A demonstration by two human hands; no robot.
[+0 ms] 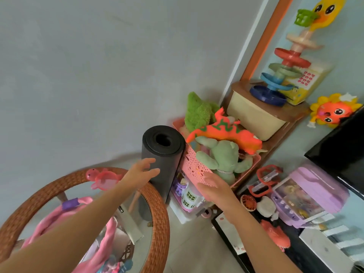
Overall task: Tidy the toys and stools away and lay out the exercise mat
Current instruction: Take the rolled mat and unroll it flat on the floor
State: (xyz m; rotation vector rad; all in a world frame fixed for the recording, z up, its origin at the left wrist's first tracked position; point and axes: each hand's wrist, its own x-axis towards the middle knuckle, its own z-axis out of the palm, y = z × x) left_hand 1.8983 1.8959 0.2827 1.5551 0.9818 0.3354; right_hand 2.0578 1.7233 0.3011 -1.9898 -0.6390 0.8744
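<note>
Both hands open: left hand (142,172) nearing upright rolled mat (161,154), right hand (213,187) beside pink basket (194,168). Risk: nudged mat topples.

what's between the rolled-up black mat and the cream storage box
In the head view: a pink basket with a green plush, an orange dinosaur and a pale green plush.

The lower end of the rolled mat (161,154) is hidden behind the wicker table rim (157,213), the pink basket (197,166) conceals its lower contents, and both forearms are cut off by the bottom edge.
</note>
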